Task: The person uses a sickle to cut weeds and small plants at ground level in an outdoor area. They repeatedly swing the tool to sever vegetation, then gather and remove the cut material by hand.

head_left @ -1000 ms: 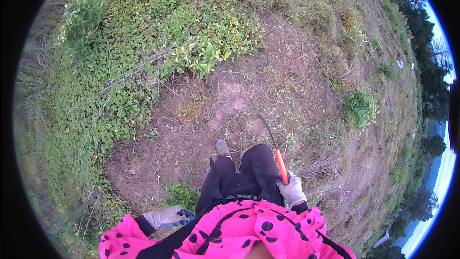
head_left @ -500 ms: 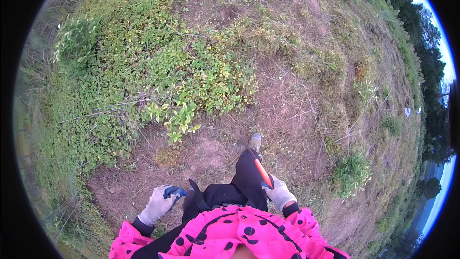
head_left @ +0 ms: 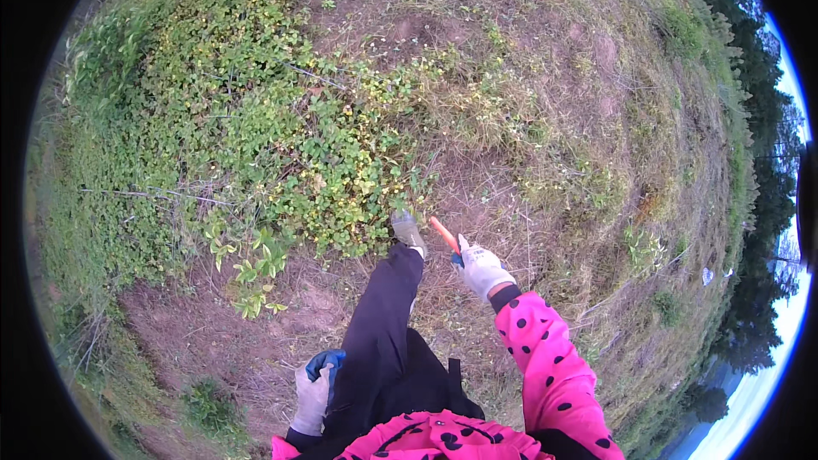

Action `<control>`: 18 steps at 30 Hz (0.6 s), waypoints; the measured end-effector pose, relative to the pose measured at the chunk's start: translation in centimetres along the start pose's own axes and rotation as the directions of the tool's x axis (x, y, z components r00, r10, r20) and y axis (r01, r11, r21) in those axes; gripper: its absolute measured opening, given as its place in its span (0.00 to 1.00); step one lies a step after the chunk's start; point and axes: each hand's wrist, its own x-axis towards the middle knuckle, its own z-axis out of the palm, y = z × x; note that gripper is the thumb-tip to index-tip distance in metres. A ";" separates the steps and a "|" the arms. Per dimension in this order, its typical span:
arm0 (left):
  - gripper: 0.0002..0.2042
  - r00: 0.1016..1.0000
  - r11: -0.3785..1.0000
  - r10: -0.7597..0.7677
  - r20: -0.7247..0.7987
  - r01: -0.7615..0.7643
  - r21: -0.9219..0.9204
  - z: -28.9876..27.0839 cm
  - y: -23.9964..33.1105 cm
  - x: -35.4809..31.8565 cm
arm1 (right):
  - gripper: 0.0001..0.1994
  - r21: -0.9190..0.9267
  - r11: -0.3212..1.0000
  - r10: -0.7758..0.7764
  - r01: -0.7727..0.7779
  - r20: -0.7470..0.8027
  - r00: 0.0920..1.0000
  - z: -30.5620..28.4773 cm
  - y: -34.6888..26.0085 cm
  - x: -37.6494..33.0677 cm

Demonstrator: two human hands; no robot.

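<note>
The right hand (head_left: 481, 267), grip closed round an orange-handled tool (head_left: 444, 234), approaches the leafy weed patch (head_left: 281, 170). The left hand (head_left: 313, 392) hangs loosely curled. A cutting swing seems next, clear of the shoe (head_left: 407, 230).

Weedy ground (head_left: 511, 162), leafy creeper patch (head_left: 256, 136)

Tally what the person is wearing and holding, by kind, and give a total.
Gloved hands: 2, left hand and right hand
Orange-handled tool: 1, in the right hand
Shoe in view: 1
Pink dotted sleeve: 1
Dark trouser leg: 1
Total: 6
</note>
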 end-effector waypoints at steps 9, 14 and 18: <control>0.12 0.904 0.942 -0.332 -0.267 0.307 -0.133 11.5 4.4 11.4 | 0.24 -0.700 0.669 -0.413 0.251 -0.069 0.908 -10.7 11.7 31.7; 0.13 0.866 0.886 -0.459 -0.197 0.432 -0.168 14.0 6.1 13.5 | 0.22 -0.608 0.701 0.418 -0.374 -0.075 0.905 -10.3 37.6 20.9; 0.13 0.786 0.844 -0.528 -0.322 0.444 -0.300 17.3 8.0 14.3 | 0.18 -0.396 0.519 0.839 -0.758 0.067 0.540 -10.5 41.2 12.4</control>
